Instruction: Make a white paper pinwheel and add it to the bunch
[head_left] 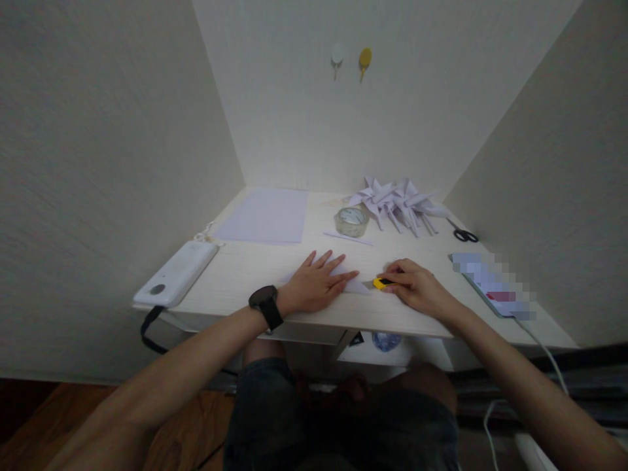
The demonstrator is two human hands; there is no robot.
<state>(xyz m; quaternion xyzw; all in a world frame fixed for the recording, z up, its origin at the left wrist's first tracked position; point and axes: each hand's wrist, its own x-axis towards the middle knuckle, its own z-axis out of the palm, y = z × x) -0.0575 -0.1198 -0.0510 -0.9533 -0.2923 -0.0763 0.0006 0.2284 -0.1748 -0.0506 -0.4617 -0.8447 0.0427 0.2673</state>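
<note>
My left hand lies flat with its fingers spread, pressing a folded piece of white paper on the desk; much of the paper is hidden under the hand. In my right hand is a yellow utility knife, held between thumb and fingers. Its blade points left, at the paper's right corner; whether it touches the paper I cannot tell. Just beyond the hands lie a thin rolled paper stick and a roll of clear tape.
Several paper pinwheels are heaped at the back right, near black-handled scissors. White paper sheets lie at the back left. A white power bank-like device sits at the left edge, a cabled phone at the right. Walls enclose the desk.
</note>
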